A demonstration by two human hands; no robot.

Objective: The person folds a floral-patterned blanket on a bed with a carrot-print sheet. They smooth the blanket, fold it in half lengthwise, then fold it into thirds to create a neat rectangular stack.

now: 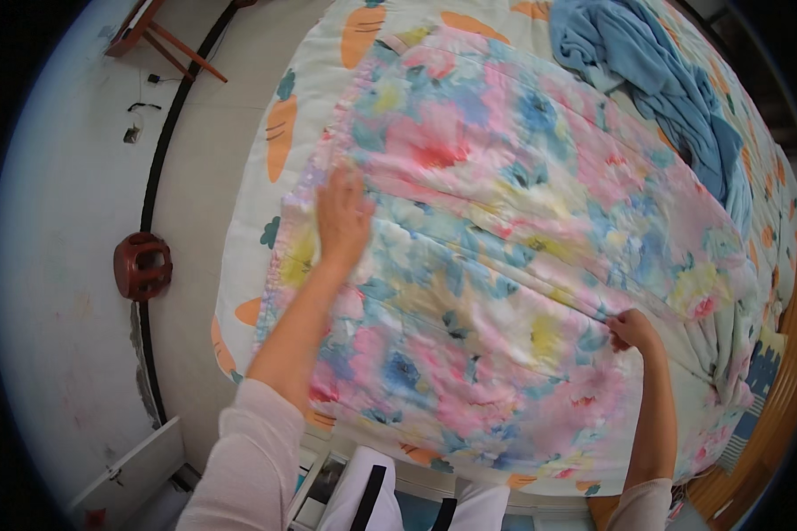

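A floral quilt [438,279] in pink, blue and yellow lies spread over a bed sheet [252,199] printed with carrots. Near the quilt's ruffled left edge is my left hand [343,216], slightly blurred, palm down with nothing in its grasp; whether it presses on the cloth is hard to tell. My right hand [633,330] has its fingers curled around a pinch of the quilt, at the end of a long crease running across it. Beyond that hand the cloth is bunched, and a pale underside shows.
A crumpled blue blanket [657,93] lies at the bed's far right. On the left stand a red-brown stool [143,267] by the wall and a wooden piece of furniture with thin legs [179,50]. An open drawer [322,481] is beside my legs. Wooden boards [767,431] edge the right side.
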